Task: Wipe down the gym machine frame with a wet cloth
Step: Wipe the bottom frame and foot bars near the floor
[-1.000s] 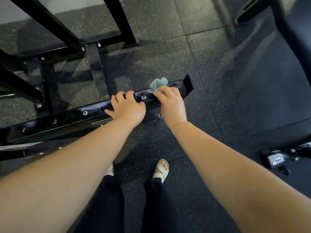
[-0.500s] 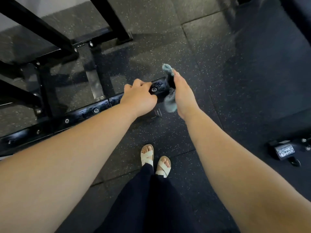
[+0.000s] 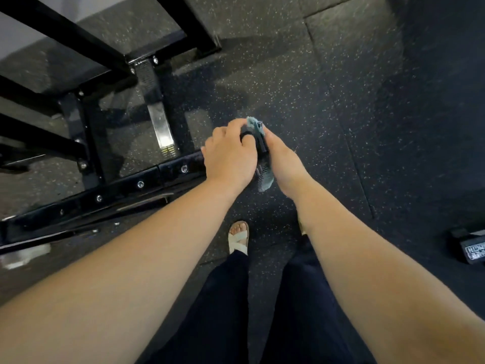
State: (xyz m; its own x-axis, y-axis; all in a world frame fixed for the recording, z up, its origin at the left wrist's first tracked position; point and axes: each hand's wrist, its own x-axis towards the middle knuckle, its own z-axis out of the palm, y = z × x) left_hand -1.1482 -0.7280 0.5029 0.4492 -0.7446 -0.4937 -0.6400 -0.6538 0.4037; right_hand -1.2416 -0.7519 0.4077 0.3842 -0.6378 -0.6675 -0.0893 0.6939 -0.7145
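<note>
The black gym machine frame [image 3: 136,185] lies low on the floor, a bolted base bar running from the lower left to the middle of the head view. My left hand [image 3: 231,156] grips the bar's right end from above. My right hand [image 3: 282,158] presses a teal cloth [image 3: 263,179] flat against the bar's end face. The cloth shows above my fingers and hangs out below my palm. The end of the bar is mostly hidden by both hands.
Black uprights and cross members [image 3: 78,43] of the machine rise at the upper left. Speckled rubber floor tiles [image 3: 341,101] surround the frame. A small black labelled object [image 3: 469,248] lies at the right edge. My sandalled foot [image 3: 238,237] and dark trousers are below the hands.
Both hands slid right along the base bar to its end. The right hand turned from the top of the bar to press the cloth on the end face.
</note>
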